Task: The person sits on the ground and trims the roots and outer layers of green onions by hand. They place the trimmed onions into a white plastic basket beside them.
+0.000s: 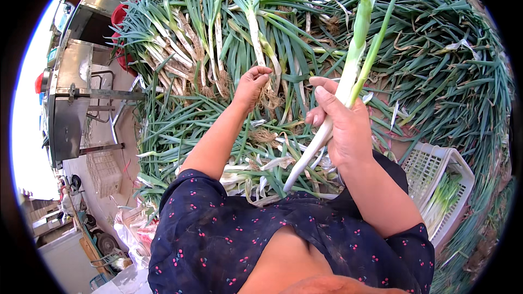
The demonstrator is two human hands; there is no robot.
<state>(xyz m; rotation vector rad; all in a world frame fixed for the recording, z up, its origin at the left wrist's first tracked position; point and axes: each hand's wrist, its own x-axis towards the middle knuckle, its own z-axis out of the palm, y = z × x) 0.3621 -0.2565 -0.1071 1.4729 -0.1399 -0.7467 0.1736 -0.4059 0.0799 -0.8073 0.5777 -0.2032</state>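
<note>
My right hand (349, 124) is closed around the white shank of a peeled green onion (347, 77), which is held at a slant with its green top pointing up and away. A trimmed end shows at the top of its leaves. My left hand (255, 85) is over the pile, thumb and forefinger close together, beside the white stem of an unpeeled green onion (255, 34) with hairy roots; whether the fingers touch or hold anything is unclear. More unpeeled green onions (175, 55) with soiled stems lie beyond it.
Large heaps of green onions (445, 69) spread ahead and right. Peeled skins (282, 163) and root ends lie near my body. A white plastic crate (433, 153) holding green onions stands at right. Metal tables (73, 65) and another crate (104, 173) are at left.
</note>
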